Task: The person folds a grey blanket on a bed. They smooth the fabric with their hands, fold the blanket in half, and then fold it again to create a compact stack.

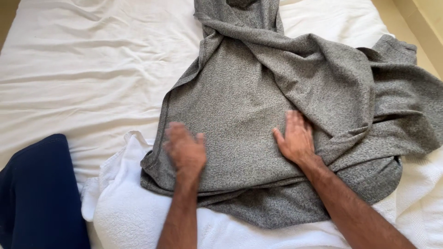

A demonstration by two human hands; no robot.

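Head view only. Grey knitted garment [258, 106] lies spread across the middle of a bed, its upper part running off the far edge of the frame and its right portion bunched in folds toward the right. Fabric is speckled grey, creased diagonally from far left to near right. Near hem sits doubled, one layer over another.

Left hand [185, 148] rests palm down on the garment's near left area, just inside its left edge. Fingers are spread flat and open, gripping nothing; the hand shows some blur.

Right hand [296, 137] lies palm down on the garment near its centre, to the right of the left hand and apart from it. Fingers are extended and close together, thumb out to the left, pressed flat on the cloth; nothing is held. Fingertips touch the foot of a diagonal fold.

Both forearms enter from the near edge, bare.

White towel [134, 207] lies under the garment's near part, showing at near left and along the near edge to the right. White bed sheet [83, 69], wrinkled, covers the far and left areas. Dark blue cloth [39, 193] sits at the near left corner, just beside the towel; whether they touch cannot be determined. Beige floor strip [422, 27] shows at far right.
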